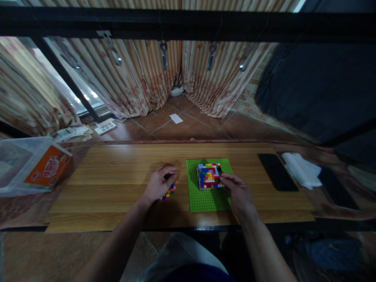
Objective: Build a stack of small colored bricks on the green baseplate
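Note:
A low block built of many-coloured toy bricks [209, 176] sits on a green studded baseplate [195, 201] at the middle of the table. At the block's right edge is my right hand [239, 192], its thumb and forefinger brought together and touching that side; what lies between the fingertips, if anything, is too small to make out. Left of the plate, my left hand [160, 182] hovers over a small heap of loose toy bricks [169, 192], partly covering it. Its fingers are curled in a pinch, and their contents are hidden.
The wooden table [117, 168] carries a dark flat phone-like slab [277, 172] on the right. Beyond it lie a white packet [299, 168] and another dark slab [337, 188]. A clear plastic bin [17, 164] with an orange label stands left. A dark bar [188, 25] crosses overhead.

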`<state>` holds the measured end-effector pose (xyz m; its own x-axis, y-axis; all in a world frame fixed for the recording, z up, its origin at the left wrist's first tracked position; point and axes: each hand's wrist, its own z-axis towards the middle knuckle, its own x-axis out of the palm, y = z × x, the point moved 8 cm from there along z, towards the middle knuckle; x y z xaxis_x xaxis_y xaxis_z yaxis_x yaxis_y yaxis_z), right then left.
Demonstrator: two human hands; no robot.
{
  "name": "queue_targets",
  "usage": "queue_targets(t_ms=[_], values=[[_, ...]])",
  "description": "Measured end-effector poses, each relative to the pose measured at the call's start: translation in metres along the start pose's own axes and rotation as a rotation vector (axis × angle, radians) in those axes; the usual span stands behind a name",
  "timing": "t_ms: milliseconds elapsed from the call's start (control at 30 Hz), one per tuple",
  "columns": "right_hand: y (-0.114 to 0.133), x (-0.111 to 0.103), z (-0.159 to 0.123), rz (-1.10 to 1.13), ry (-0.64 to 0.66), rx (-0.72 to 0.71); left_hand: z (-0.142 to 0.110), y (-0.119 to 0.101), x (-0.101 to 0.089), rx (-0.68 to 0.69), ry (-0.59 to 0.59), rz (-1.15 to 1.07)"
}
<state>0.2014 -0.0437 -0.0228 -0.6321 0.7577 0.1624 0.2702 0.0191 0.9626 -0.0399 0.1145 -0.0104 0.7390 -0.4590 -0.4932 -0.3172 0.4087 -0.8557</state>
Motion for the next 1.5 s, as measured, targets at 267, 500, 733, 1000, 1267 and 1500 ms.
queue_targets(t_ms=[267, 500, 733, 1000, 1267, 1500], values=[[0.001, 0.001, -0.002, -0.014, -0.053, 0.007, 0.000, -0.003, -0.001, -0.012, -0.007, 0.014], [0.007, -0.003, -0.004, -0.154, -0.053, -0.104, 0.000, -0.007, -0.002, 0.005, -0.024, 0.008], [0.058, 0.044, -0.066, -0.567, 0.045, -0.580, -0.001, -0.009, -0.001, 0.002, 0.006, 0.010], [0.005, 0.137, -0.086, -0.853, 0.408, -0.644, -0.002, -0.007, -0.005, 0.030, -0.025, 0.063], [-0.014, 0.156, -0.070, -1.070, 0.445, -0.645, -0.001, -0.006, -0.005, 0.034, -0.026, 0.060], [-0.010, 0.149, -0.075, -0.986, 0.438, -0.642, -0.001, -0.009, -0.006, 0.043, -0.036, 0.052]])
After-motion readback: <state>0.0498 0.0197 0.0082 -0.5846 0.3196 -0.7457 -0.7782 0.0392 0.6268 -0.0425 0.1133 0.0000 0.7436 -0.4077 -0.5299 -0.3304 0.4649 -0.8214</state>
